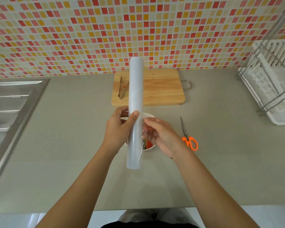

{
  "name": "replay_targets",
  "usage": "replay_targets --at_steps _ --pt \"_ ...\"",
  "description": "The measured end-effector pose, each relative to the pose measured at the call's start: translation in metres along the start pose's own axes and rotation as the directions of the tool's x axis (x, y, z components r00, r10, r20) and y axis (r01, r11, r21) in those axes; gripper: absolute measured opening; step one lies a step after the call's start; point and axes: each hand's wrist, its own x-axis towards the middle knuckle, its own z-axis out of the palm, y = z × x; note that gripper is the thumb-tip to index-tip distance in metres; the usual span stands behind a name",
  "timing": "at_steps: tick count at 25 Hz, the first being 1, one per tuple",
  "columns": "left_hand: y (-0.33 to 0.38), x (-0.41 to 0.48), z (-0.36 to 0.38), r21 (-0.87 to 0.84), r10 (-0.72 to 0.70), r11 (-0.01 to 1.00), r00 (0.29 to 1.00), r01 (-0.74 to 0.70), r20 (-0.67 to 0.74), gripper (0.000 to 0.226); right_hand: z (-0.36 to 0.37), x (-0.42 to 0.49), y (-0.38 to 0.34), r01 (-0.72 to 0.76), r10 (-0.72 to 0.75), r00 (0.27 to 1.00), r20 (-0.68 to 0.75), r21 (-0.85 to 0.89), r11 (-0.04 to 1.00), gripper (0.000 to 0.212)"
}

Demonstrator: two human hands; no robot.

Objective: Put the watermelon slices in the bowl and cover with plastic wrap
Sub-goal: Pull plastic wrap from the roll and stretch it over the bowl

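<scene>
Your two bare forearms reach out over the grey counter [69,162]. Your left hand [119,129] is clasped round the roll [135,89] of plastic wrap, thumb across its front and fingers behind, and holds it lengthwise, pointing away from you, above the counter. Your right hand [162,136] sits just beside the roll on its right, fingers curled and pinching the loose edge of clear film [144,131], which is drawn only a little way off the roll. Directly beneath both hands stands the white bowl [150,148], mostly hidden by them; the watermelon slices [148,143] are in it, showing as a patch of red with a dark green rind between the roll and your right palm. The bowl is not yet covered. To its right, apart from it, orange-handled scissors [188,139] lie on the counter, blades pointing away from you. Beyond the bowl is a wooden board [161,89] with metal tongs [122,88] lying on its left part. A steel sink [11,112] is at far left, a white dish rack [273,79] at far right, and a tiled wall [72,30] rises behind.
</scene>
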Motion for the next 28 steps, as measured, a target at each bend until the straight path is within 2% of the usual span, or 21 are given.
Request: replay_targets --at_steps 5,10,12,15,17,20,23,25,28 --pt "0.000 -0.001 0.003 -0.004 0.004 1.000 1.000 -0.004 -0.009 0.028 0.000 0.004 -0.002 0.044 -0.048 0.996 -0.073 -0.054 0.998 0.004" --pt "0.002 0.000 0.003 -0.007 0.018 1.000 1.000 -0.018 -0.025 0.025 0.005 0.007 -0.012 -0.028 0.034 0.998 -0.053 0.107 0.994 0.014" --pt "0.003 -0.001 0.004 -0.010 0.030 0.999 0.999 -0.030 -0.024 0.023 0.008 0.009 -0.012 0.007 0.002 0.998 -0.070 0.133 0.991 0.015" --pt "0.003 -0.002 0.005 0.013 0.049 0.999 0.998 -0.049 -0.025 0.030 0.012 0.011 -0.014 0.111 -0.104 0.991 -0.081 0.087 0.990 0.006" --pt "0.002 -0.002 0.006 0.025 0.054 0.998 0.998 -0.054 -0.018 0.031 0.011 0.015 -0.017 0.134 -0.129 0.987 -0.100 0.044 0.990 0.011" --pt "0.000 -0.003 0.006 0.023 0.054 0.998 0.998 -0.053 -0.023 0.029 0.011 0.020 -0.021 0.109 -0.102 0.986 -0.132 0.049 0.993 0.003" --pt "0.001 -0.004 0.006 0.031 0.054 0.998 0.998 -0.053 -0.016 0.029 0.011 0.024 -0.024 0.088 -0.070 0.989 -0.130 0.138 0.987 0.012" --pt "0.000 -0.005 0.006 0.036 0.052 0.998 0.999 -0.052 -0.015 0.029 0.012 0.026 -0.025 0.097 -0.074 0.988 -0.135 0.171 0.980 0.010" --pt "0.000 -0.007 0.007 0.064 0.046 0.997 0.999 -0.044 -0.030 0.031 0.012 0.028 -0.028 0.092 -0.076 0.987 -0.141 0.112 0.989 0.006"
